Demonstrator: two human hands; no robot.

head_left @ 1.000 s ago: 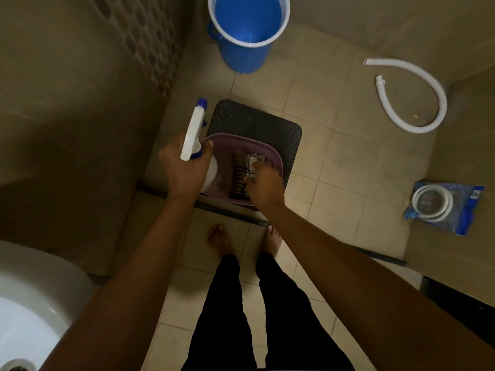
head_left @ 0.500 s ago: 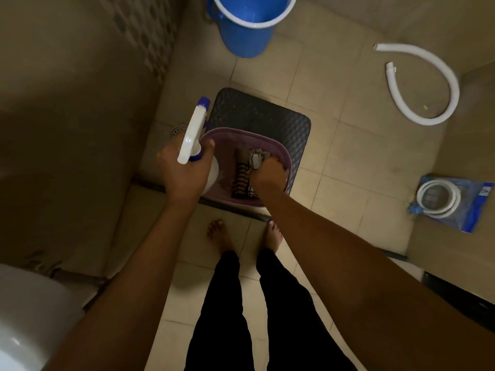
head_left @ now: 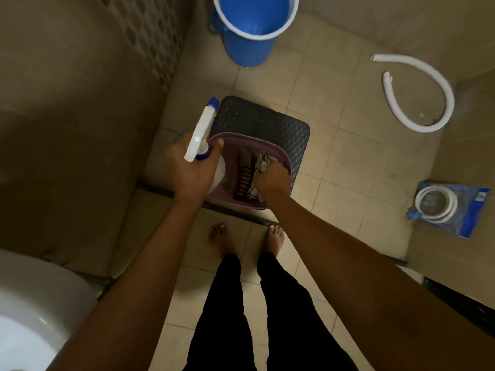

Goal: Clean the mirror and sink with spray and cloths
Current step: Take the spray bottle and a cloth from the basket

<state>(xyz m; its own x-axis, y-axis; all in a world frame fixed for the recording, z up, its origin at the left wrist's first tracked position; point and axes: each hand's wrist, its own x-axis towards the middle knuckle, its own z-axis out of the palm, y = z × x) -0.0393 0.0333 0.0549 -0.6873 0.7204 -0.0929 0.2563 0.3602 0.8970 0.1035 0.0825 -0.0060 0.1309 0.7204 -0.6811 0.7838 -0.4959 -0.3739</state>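
My left hand (head_left: 188, 171) grips a white spray bottle (head_left: 201, 132) with a blue nozzle, held over the left edge of a purple basket (head_left: 280, 153). The basket stands on a dark stool (head_left: 267, 119) on the floor. My right hand (head_left: 273, 176) reaches into the basket and pinches a pale striped cloth (head_left: 262, 162). A dark striped cloth (head_left: 243, 178) lies in the basket beside it. The white sink (head_left: 32, 303) shows at the bottom left. No mirror is in view.
A blue bucket (head_left: 250, 46) stands on the tiled floor beyond the stool. A white curved hose (head_left: 426, 97) lies at the right, and a blue packet with a coiled white hose (head_left: 450, 204) further right. A tiled wall rises on the left. My bare feet (head_left: 246, 236) stand behind a floor threshold.
My right hand has sunk deeper into the basket and taken hold of the pale cloth. The left hand with the spray bottle has stayed about where it was. The view shifted slightly.
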